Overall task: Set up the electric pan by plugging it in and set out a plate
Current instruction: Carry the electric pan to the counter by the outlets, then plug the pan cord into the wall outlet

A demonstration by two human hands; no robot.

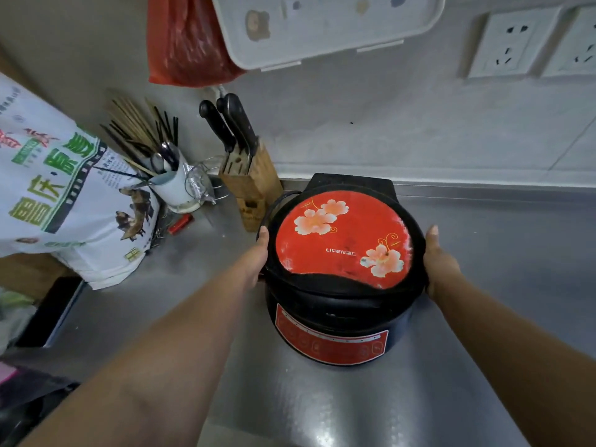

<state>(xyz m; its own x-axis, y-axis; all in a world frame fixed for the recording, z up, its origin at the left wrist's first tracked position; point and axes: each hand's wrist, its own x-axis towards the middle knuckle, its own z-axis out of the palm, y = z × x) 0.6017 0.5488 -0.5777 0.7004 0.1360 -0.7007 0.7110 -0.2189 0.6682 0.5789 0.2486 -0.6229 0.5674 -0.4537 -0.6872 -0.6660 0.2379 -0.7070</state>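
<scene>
I am holding the electric pan (343, 269) by its two sides, lid closed, red floral top facing up and the red control panel facing me; it is sitting on the steel counter (503, 253) with its hinge end towards the back wall. My left hand (258, 258) is pressing flat against the pan's left rim, thumb lying along the edge, fingers curling under and out of view; my right hand (440, 262) is doing the same on the right rim, thumb up. Both hands are gripping the pan, one on each side, because the body is wide and, I judge, heavy enough to need a balanced two-sided hold while I am squaring it up. A loop of black power cord (274, 204) is showing at the pan's back left; its plug is not visible, so I judge the plugging-in is not yet done. The wall sockets (512, 43) are sitting up on the wall to the right, well apart from the pan, so the cord will need to run that way. Just beside the pan on the left the knife block (251, 185) is standing against the wall, then the cup of chopsticks (171, 185), then a large printed bag (64, 195). No plate is showing on the counter.
</scene>
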